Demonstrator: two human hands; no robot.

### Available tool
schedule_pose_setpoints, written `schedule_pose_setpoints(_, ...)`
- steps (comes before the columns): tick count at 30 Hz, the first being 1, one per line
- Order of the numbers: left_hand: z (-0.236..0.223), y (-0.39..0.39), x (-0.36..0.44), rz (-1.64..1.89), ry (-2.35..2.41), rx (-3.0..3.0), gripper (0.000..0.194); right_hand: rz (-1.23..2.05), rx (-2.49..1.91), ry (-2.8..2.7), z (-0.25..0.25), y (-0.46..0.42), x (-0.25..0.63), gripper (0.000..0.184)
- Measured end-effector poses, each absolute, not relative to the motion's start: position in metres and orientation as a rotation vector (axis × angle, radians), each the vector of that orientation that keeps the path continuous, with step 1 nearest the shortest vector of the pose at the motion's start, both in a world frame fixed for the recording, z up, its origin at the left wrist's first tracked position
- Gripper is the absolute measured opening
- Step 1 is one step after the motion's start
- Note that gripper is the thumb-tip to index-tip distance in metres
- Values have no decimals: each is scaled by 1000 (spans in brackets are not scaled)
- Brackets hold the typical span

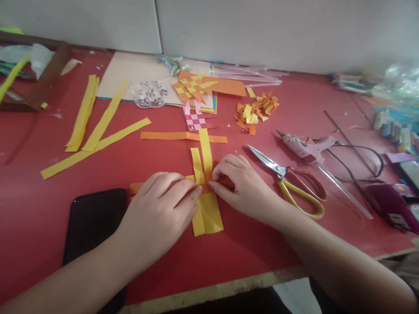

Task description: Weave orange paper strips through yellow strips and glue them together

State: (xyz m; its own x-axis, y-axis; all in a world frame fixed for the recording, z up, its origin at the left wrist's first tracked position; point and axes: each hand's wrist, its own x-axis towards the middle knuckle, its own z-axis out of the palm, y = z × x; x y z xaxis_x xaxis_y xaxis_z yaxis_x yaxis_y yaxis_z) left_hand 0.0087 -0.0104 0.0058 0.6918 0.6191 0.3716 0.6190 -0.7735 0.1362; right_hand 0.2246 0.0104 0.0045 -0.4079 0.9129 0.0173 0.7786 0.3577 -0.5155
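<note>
Yellow paper strips (pixel 207 209) cross orange paper strips (pixel 135 189) on the red table in front of me, partly woven together. My left hand (pixel 166 196) lies over the crossing from the left, its fingers closed on the woven strips and hiding much of the orange. From the right, my right hand (pixel 237 181) pinches an orange strip at the crossing between thumb and fingers. Two yellow ends stick up beyond my fingertips. Just past them lie a loose orange strip (pixel 166 135) and a finished pink-and-white woven paper fish (pixel 195 117).
Scissors (pixel 279 170) and a pink glue gun (pixel 307 148) lie right of my right hand. A black phone (pixel 94 218) sits beneath my left forearm. Loose yellow strips (pixel 83 113), googly eyes (pixel 149 93), an orange-yellow woven fish (pixel 193 87) and paper scraps (pixel 257 109) lie farther back.
</note>
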Motion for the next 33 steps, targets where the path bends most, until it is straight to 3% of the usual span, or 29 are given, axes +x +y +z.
schedule_pose_setpoints(33, -6, -15, 9, 624, 1043, 3010, 26, 727, -1423, -2325, 8, 15, 235, 6)
